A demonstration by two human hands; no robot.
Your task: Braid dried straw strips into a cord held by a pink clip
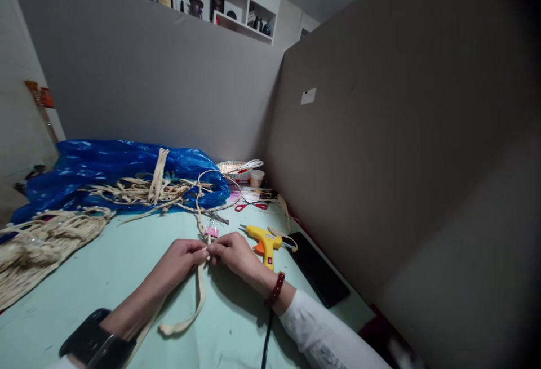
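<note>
Pale green surface carried one straw strip, its upper part pinched between two hands. The left hand and right hand met fingertip to fingertip, both closed on it. The loose end curled down below the wrists. One pink clip sat just beyond the fingers. One yellow glue gun lay beside the right hand, with one black phone further right. One blue bag lay at the back.

both hands meet on the pale green surface: left hand and right hand pinch a flat straw strip. a pink clip and a yellow glue gun lie just beyond.
</note>
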